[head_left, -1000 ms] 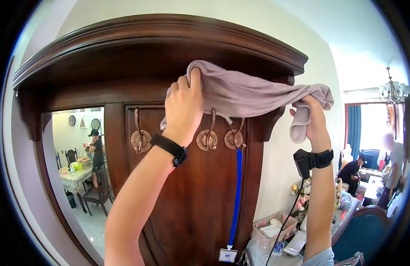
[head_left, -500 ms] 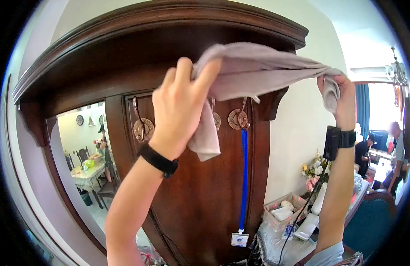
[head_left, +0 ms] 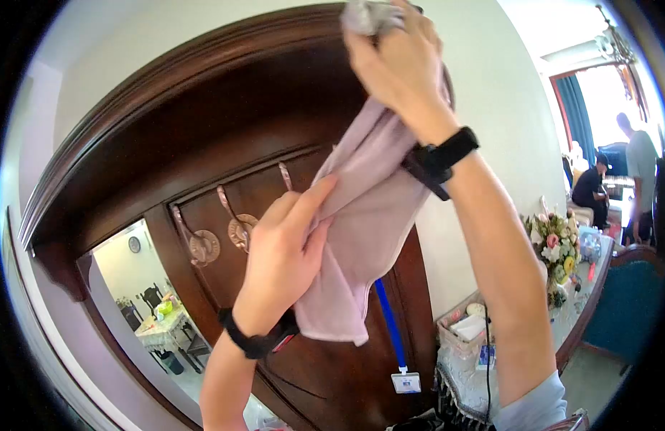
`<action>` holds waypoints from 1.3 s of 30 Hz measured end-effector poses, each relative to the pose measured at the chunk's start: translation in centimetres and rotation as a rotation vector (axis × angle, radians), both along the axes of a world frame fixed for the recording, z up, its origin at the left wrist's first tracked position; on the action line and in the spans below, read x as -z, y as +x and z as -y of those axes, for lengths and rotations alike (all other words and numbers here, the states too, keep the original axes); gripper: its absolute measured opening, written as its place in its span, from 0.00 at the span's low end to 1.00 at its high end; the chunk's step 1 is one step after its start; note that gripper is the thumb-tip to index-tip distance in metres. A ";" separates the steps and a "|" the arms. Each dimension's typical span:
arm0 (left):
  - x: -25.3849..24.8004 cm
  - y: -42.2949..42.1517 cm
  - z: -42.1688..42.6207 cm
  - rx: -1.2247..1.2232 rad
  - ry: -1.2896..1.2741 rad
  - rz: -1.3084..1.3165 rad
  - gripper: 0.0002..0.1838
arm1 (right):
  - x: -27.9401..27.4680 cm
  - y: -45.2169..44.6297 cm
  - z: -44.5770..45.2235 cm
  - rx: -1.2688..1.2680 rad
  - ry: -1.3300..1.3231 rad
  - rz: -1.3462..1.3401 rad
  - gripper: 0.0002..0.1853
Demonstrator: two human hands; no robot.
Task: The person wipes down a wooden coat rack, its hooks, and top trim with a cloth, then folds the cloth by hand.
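A pinkish-grey cloth [head_left: 372, 223] hangs in folds between my two hands, in front of a dark wooden panel. My right hand [head_left: 400, 65] is closed on the cloth's upper end, high up at the right end of the wooden ledge [head_left: 224, 54]. Lower and to the left, my left hand [head_left: 285, 251] pinches the cloth's left side between thumb and fingers. Metal hooks [head_left: 203, 246] on the panel show left of the cloth. Below it a blue lanyard [head_left: 391, 327] with a badge [head_left: 405, 382] hangs down; its top is hidden.
At the lower right, a side table [head_left: 591, 302] bears a flower arrangement [head_left: 555, 248] and a basket [head_left: 454, 341] of items. Two people [head_left: 593, 194] are in the room beyond, near a teal chair [head_left: 620, 316]. A mirror at left shows a dining table [head_left: 162, 327].
My right hand has moved up and left to the ledge's end. My left hand has dropped lower on the cloth, which now hangs steeply instead of stretching sideways.
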State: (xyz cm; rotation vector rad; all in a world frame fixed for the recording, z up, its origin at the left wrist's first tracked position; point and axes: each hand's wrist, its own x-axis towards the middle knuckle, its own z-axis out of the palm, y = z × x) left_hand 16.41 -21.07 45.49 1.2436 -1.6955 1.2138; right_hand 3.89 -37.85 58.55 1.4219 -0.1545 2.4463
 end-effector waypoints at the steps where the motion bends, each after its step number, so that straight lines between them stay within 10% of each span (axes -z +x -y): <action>1: 0.3 -0.3 -0.4 0.004 0.055 -0.059 0.24 | 0.5 -0.3 -1.9 -0.066 0.056 -0.122 0.28; 4: 1.7 0.0 -1.3 -0.109 0.074 -0.122 0.23 | 1.1 2.5 -4.6 -0.150 -0.137 -0.122 0.14; 9: 3.4 2.2 -1.8 -0.177 -0.075 -0.231 0.21 | 1.2 5.8 -5.5 -0.026 -0.451 0.061 0.21; 23: 1.7 -1.3 0.0 -0.361 -0.036 0.125 0.13 | 1.7 -0.5 -0.3 -0.005 0.010 0.058 0.21; 24: 1.7 -1.3 -0.2 -0.396 -0.041 0.143 0.13 | 2.0 0.0 -1.1 -0.092 -0.076 0.059 0.31; 27: 1.5 -0.3 -1.7 -0.514 -0.086 0.193 0.14 | 2.5 2.8 -4.5 0.011 -0.255 -0.154 0.21; 33: -0.3 2.0 -7.7 -1.249 -0.483 0.024 0.25 | 2.1 3.8 -7.3 0.003 -0.409 -0.196 0.22; 39: -3.9 -0.2 -9.1 -1.005 -0.501 -0.126 0.19 | 2.4 2.3 -5.8 0.132 -0.238 -0.239 0.23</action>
